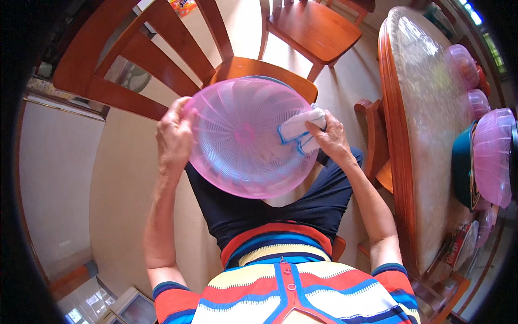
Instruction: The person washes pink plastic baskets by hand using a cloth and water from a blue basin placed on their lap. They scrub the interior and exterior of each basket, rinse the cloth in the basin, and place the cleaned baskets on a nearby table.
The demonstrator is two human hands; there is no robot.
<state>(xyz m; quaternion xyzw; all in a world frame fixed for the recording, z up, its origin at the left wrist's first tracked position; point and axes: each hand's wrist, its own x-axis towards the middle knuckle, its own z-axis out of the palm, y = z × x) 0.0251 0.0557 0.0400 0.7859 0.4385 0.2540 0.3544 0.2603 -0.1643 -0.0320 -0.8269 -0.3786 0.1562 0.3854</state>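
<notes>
A translucent pink plastic colander (pixel 243 158) with a slotted, ribbed wall is held up over my lap. My left hand (pixel 175 135) grips its rim on the left side. In my right hand (pixel 334 137) is a folded white cloth (pixel 299 123) with blue edging, pressed at the right part of the colander. Behind the colander, the rim of a darker round vessel (pixel 271 79) just shows above the wooden chair seat (pixel 243 67); the rest of it is hidden.
To the right stands a wooden table (pixel 421 141) with a clear cover. On it are a large pink colander (pixel 491 158), a dark green basin (pixel 461 162), smaller pink bowls (pixel 463 67) and a red package (pixel 459 245). Another wooden chair (pixel 315 30) stands ahead.
</notes>
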